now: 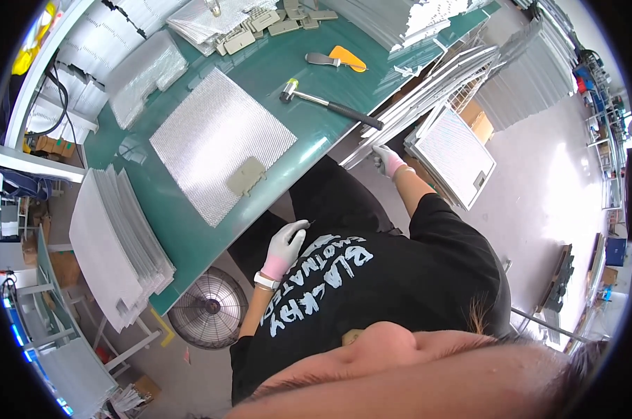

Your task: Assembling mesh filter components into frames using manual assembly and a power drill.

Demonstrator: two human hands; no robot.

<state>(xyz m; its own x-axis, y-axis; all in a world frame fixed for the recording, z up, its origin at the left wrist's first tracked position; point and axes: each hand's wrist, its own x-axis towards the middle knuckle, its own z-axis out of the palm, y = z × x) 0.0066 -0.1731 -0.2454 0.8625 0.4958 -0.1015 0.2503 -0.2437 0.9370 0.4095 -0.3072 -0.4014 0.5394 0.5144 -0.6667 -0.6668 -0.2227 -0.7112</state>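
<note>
My left hand [288,249], in a white and pink glove, hovers in front of my body by the bench's near edge. Its thumb and forefinger pinch a small dark piece [311,223], too small to name. My gloved right hand [387,161] is down beside the bench, its fingers curled at the near ends of long silver-white frames [427,91]; whether it grips one is hidden. A silver mesh panel [221,133] lies flat on the green bench [277,185], with a grey-beige plastic plate [247,176] on its near corner.
A rubber mallet [330,105] overhangs the bench edge. Beyond it lies a scraper with an orange blade [348,59]. Several beige plates [282,24] are at the back. Panels are stacked at the left [113,244]; a framed panel [455,153] stands right. A floor fan [208,307] is below.
</note>
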